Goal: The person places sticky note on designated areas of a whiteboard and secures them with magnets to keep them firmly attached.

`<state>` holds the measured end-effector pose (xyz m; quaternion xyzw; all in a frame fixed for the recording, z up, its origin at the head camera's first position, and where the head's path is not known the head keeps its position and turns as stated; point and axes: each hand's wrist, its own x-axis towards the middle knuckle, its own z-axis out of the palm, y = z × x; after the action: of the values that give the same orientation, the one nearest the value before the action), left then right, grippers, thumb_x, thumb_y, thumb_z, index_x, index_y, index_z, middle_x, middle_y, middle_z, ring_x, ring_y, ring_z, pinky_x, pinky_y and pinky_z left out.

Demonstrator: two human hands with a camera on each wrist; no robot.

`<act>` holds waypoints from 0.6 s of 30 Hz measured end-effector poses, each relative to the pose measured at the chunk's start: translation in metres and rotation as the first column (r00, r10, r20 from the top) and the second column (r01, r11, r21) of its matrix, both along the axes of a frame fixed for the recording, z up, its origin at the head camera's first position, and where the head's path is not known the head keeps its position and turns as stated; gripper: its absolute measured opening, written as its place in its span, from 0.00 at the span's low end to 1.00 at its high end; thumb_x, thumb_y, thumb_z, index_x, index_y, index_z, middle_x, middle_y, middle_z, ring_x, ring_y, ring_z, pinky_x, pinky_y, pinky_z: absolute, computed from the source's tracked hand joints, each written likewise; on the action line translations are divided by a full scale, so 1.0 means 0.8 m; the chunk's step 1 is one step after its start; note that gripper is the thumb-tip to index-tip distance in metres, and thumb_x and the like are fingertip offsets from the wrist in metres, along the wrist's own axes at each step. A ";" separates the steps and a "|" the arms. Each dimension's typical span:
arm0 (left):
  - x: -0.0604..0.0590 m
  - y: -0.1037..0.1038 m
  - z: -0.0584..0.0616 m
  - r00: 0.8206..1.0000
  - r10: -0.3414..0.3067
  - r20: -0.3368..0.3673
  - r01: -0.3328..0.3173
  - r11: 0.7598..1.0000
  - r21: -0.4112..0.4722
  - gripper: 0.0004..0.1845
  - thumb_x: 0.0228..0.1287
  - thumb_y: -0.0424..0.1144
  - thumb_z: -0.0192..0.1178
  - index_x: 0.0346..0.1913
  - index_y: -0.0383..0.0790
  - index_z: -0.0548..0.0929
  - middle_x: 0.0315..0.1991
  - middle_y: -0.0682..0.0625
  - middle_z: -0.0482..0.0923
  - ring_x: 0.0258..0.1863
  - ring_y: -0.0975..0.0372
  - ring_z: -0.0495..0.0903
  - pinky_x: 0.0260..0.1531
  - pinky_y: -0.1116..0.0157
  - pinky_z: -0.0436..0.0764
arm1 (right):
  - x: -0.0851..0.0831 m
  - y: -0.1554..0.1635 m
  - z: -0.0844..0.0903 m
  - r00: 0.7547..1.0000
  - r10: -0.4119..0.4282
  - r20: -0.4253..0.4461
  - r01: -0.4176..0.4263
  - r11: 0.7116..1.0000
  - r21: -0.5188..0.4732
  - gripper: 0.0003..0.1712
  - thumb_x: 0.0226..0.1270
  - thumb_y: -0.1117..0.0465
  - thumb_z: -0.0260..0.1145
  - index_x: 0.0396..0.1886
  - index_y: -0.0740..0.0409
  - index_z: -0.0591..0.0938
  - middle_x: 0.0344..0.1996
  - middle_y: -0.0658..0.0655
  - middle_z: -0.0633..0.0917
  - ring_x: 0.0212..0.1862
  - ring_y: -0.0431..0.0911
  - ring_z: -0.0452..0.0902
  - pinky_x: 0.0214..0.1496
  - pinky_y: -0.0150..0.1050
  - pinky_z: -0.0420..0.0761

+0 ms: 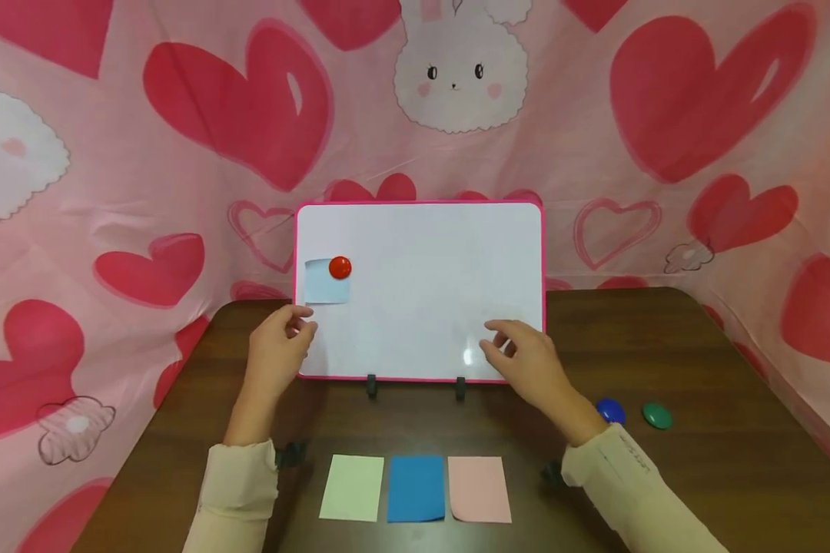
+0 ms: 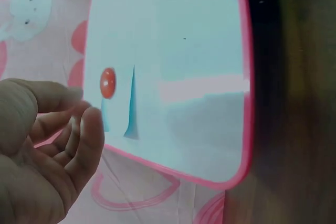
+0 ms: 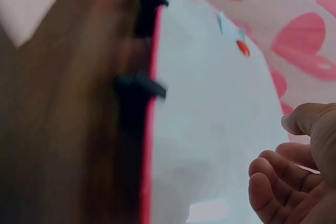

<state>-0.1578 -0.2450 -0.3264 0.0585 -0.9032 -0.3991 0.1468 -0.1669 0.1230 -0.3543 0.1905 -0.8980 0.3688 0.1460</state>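
A white board (image 1: 422, 292) with a pink rim stands upright at the back of the table. Near its left edge, a light blue paper note (image 1: 323, 288) lies against it under a round red magnet (image 1: 340, 267). My left hand (image 1: 281, 342) hovers in front of the board's lower left edge, below that note, fingers loosely bent around nothing. On the other side, my right hand (image 1: 526, 357) hangs before the lower right corner, also holding nothing, with thumb and fingers apart. In the left wrist view the red magnet (image 2: 107, 83) shows just beyond my left fingertips.
Green (image 1: 352, 488), dark blue (image 1: 416, 488) and pink (image 1: 479, 489) paper notes lie in a row at the table's front. Blue (image 1: 610, 411) and green (image 1: 657, 415) magnets rest at the right. Black stand clips (image 1: 371, 386) hold the board's bottom edge.
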 end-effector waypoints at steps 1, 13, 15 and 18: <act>0.006 0.000 0.000 1.000 -0.015 0.024 0.015 1.000 0.001 0.14 0.71 0.38 0.61 0.55 0.36 0.82 0.36 0.43 0.79 0.28 0.52 0.78 0.26 0.61 0.80 | 0.004 0.010 -0.004 1.000 -0.011 -0.001 0.011 1.000 0.004 0.17 0.66 0.60 0.71 0.52 0.63 0.85 0.31 0.50 0.82 0.31 0.44 0.77 0.34 0.42 0.78; 0.084 0.013 -0.033 0.850 -0.359 0.385 0.424 0.901 -0.096 0.09 0.64 0.39 0.69 0.45 0.43 0.85 0.32 0.55 0.78 0.33 0.60 0.76 0.34 0.59 0.78 | 0.066 0.107 -0.037 0.982 -0.142 0.125 0.123 0.981 0.149 0.11 0.67 0.59 0.71 0.46 0.58 0.87 0.38 0.51 0.84 0.39 0.49 0.78 0.40 0.48 0.80; 0.097 0.017 -0.045 0.824 -0.346 0.448 0.435 0.893 -0.111 0.10 0.62 0.41 0.71 0.44 0.45 0.84 0.31 0.56 0.77 0.32 0.61 0.75 0.33 0.59 0.77 | 0.075 0.118 -0.043 0.972 -0.152 0.180 0.117 0.974 0.192 0.15 0.68 0.57 0.71 0.50 0.60 0.86 0.41 0.53 0.83 0.41 0.51 0.78 0.42 0.52 0.80; 0.112 0.024 -0.060 0.822 -0.284 0.494 0.413 0.894 -0.172 0.14 0.58 0.44 0.74 0.44 0.46 0.83 0.33 0.56 0.76 0.33 0.62 0.74 0.34 0.57 0.77 | 0.083 0.132 -0.051 0.958 -0.165 0.235 0.107 0.965 0.241 0.23 0.68 0.53 0.71 0.55 0.63 0.83 0.44 0.57 0.82 0.42 0.52 0.78 0.42 0.54 0.80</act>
<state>-0.0683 -0.2260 -0.3741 -0.0378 -0.9529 -0.2668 -0.1391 -0.1007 0.2283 -0.3952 0.0946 -0.9563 0.2748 0.0330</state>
